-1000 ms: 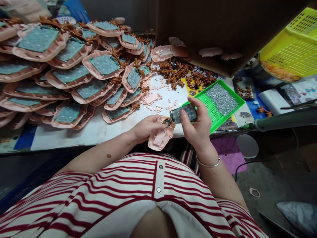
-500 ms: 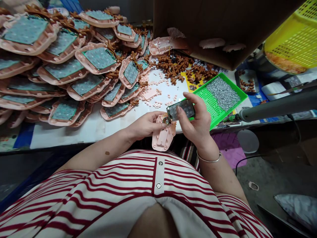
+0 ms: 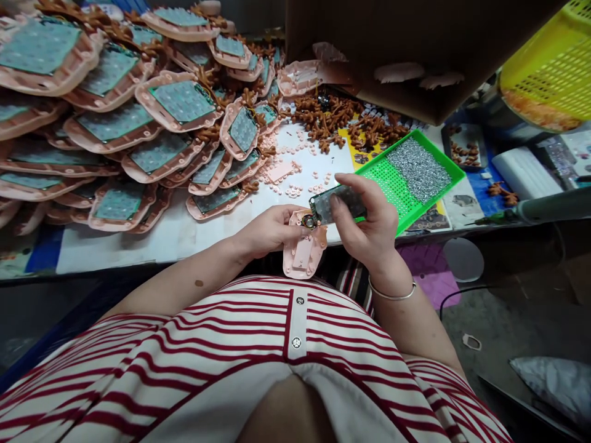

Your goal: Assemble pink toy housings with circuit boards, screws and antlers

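My left hand (image 3: 272, 231) is closed on a pink plastic shell (image 3: 302, 255), which hangs just past the table's front edge. Its thumb presses near a small round metallic part (image 3: 308, 220) with thin wires at the shell's upper end. A dark circuit board with a grey bubbled keypad sheet (image 3: 325, 208) is pinched in my right hand (image 3: 367, 218), thumb on its face. The board's left end lies close above the round part; whether wires join the two I cannot make out.
Pink shells fitted with boards (image 3: 182, 101) are piled at left. Brown plastic pieces (image 3: 318, 123) and small pink bits (image 3: 289, 172) lie mid-table. A green tray (image 3: 401, 209) of screws stands at right, a cardboard box (image 3: 369, 49) behind. A grey tool (image 3: 549, 206) reaches in from the right.
The grey tool at right has drawn back to the right. My view has shifted slightly; both hands keep their holds on the shell and the board.
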The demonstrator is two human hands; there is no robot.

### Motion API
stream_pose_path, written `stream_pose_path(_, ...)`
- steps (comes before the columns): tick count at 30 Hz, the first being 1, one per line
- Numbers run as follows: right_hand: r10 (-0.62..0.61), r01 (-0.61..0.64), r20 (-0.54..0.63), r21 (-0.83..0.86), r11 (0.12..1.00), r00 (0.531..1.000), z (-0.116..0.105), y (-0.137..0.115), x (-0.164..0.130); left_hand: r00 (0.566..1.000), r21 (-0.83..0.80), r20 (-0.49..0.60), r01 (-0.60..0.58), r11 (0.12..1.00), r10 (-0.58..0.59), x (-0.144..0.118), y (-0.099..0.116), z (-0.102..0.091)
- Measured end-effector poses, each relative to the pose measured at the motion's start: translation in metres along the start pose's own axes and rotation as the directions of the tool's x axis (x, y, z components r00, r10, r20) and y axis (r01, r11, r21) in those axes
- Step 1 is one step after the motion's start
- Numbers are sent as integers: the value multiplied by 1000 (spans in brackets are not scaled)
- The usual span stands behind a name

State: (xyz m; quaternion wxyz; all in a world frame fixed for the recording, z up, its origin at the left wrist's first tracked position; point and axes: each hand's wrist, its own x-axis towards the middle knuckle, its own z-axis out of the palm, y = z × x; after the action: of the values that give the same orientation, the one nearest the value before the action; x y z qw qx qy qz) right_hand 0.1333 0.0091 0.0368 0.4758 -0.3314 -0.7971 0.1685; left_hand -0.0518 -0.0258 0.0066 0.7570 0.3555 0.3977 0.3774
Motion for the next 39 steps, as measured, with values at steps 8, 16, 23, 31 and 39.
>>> stream_pose_path(8,134,-178,275,139,974,952,-30,5,7,1000,35,-11,23,999,-23,-3,3,2)
stream_pose_path(16,58,-28,109,-258,966,992,-38,-2,12,999,28,-22,33,999,-32,-2,1,5)
stream_pose_path(23,-57,77,126,-162,984,990,-22,-9,7,994,-10,-90,63,998,-64,-2,2,6)
stream_pose_path(31,-189,214,153,-173,961,970,-10,-6,-16,996,-146,-73,-57,988,47,-1,6,4)
stream_pose_path(39,-490,549,253,-295,782,834,-3,-7,-32,987,-170,-133,-108,980,86,-1,10,8)
